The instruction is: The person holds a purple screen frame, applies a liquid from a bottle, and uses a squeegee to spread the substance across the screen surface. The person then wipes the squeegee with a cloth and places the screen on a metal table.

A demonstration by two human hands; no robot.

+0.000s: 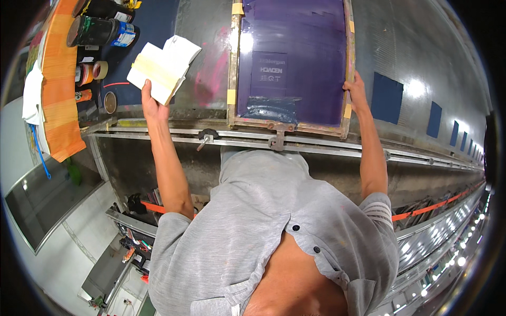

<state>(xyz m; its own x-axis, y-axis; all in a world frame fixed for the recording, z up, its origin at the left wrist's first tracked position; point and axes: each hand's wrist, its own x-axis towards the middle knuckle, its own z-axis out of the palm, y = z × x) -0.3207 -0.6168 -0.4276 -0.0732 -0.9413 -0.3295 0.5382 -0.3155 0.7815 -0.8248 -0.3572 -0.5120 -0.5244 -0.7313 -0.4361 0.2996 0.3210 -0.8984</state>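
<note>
Head view. We find the left hand [150,100] raised and clamped on the lower edge of a squeegee [163,68], a pale flat block; it looks stiff and light, best held along its long back edge, and may be slick with ink. The left arm is stretched nearly straight. The right hand [357,89] is closed on the right rail of the screen [292,58], a wooden frame with purple mesh lying on the table [411,47]. We judge the frame rigid but its mesh fragile; hold it by the rails. Ink cans [103,30] lie just left of the squeegee.
</note>
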